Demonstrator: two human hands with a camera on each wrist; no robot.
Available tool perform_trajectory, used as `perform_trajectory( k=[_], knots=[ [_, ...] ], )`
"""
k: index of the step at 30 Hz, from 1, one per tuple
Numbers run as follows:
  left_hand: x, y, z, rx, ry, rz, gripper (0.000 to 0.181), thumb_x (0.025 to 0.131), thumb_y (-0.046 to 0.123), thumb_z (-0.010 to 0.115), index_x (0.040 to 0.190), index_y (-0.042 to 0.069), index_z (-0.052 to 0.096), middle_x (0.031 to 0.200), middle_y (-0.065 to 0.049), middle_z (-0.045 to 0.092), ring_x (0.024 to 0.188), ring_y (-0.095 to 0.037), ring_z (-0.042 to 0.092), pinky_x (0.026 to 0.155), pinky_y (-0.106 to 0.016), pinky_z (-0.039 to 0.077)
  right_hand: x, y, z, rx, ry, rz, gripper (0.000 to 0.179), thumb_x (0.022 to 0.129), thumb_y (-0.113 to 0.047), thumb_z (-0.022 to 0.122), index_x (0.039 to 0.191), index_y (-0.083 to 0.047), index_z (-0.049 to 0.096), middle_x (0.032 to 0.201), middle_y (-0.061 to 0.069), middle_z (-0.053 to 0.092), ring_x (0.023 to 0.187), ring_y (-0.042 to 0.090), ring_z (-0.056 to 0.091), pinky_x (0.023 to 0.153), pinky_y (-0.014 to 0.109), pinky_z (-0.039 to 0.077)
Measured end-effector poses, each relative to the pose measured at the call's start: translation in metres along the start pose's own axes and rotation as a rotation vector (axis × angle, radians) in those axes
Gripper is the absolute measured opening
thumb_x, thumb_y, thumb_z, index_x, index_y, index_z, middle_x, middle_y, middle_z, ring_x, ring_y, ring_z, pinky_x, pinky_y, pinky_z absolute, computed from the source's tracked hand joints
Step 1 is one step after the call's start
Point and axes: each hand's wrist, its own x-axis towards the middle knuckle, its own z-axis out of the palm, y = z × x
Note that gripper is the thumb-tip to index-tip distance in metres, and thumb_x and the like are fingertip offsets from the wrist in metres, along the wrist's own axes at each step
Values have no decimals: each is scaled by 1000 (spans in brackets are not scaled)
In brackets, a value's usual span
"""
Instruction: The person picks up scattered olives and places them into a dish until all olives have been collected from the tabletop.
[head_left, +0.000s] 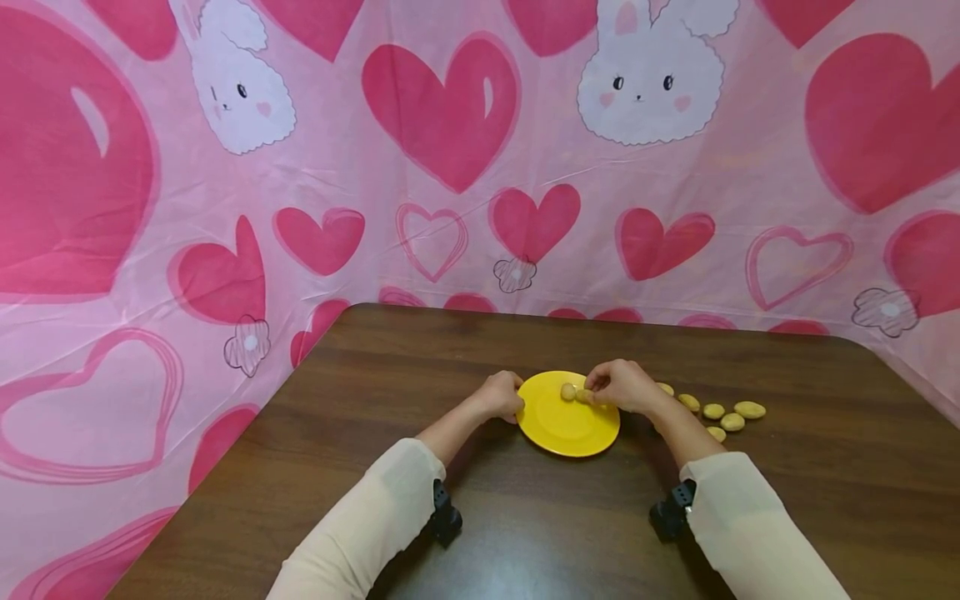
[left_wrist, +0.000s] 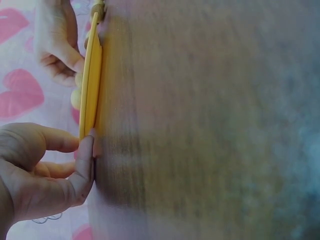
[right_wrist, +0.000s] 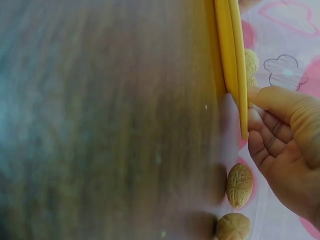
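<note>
A yellow plate (head_left: 566, 429) lies on the brown table. My left hand (head_left: 501, 395) pinches its left rim, thumb above and fingers below, as the left wrist view shows. Over the far right part of the plate, my right hand (head_left: 621, 385) pinches a small tan oval piece (head_left: 583, 396), like a tiny potato. Beside that piece, another tan oval (head_left: 568, 392) rests on the plate. In the right wrist view, the right fingers (right_wrist: 272, 102) bend down just above the plate's edge, partly hiding the held piece.
Several more tan ovals (head_left: 732, 422) lie scattered on the table (head_left: 525, 533) right of the plate, some partly behind the right forearm. One wrinkled oval (right_wrist: 240, 185) shows near the plate in the right wrist view. A pink heart-patterned cloth (head_left: 442, 167) hangs behind the table.
</note>
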Motion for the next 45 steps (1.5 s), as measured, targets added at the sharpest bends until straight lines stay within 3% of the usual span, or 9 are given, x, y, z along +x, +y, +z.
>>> perform_trajectory(
  k=[4, 11, 18, 29, 38, 45],
  knots=[
    [0, 0, 0, -8, -3, -3, 32, 79, -8, 59, 111, -7, 60, 82, -11, 58, 60, -17, 62, 49, -23, 54, -1, -3, 0, -29, 16, -34, 11, 79, -12, 72, 86, -4, 68, 75, 1, 61, 70, 17, 51, 64, 26, 49],
    [0, 0, 0, -11, -9, -2, 31, 79, -8, 59, 109, -6, 61, 80, -11, 58, 60, -17, 62, 49, -23, 54, -2, -5, 0, -16, 1, -1, 11, 80, -12, 72, 88, -4, 67, 77, 2, 60, 71, 18, 51, 64, 25, 49],
    [-1, 0, -1, -20, -12, 14, 31, 78, -9, 58, 108, -7, 61, 80, -12, 59, 60, -17, 62, 49, -23, 54, -3, -5, 0, -20, 13, -22, 12, 80, -12, 71, 87, -3, 67, 77, 2, 59, 71, 17, 51, 63, 26, 49],
    [1, 0, -1, -23, -16, 1, 32, 79, -8, 59, 111, -8, 60, 80, -12, 57, 59, -17, 61, 49, -23, 54, -4, -4, -4, 0, -3, 48, 16, 81, -13, 71, 93, -4, 67, 82, 4, 60, 75, 19, 52, 70, 27, 51],
    [0, 1, -1, -21, -12, -3, 32, 79, -8, 59, 111, -7, 60, 79, -10, 57, 59, -17, 62, 49, -23, 54, -6, 7, -12, -9, 83, -18, 13, 81, -8, 68, 93, -2, 67, 82, 5, 61, 72, 19, 53, 66, 28, 51],
    [1, 0, -1, -16, -9, 2, 31, 79, -8, 59, 110, -7, 61, 77, -10, 57, 58, -16, 61, 48, -22, 53, -10, 9, -15, 91, 136, 35, 21, 83, -10, 66, 101, 1, 64, 85, 9, 61, 71, 23, 56, 59, 30, 55]
  ],
)
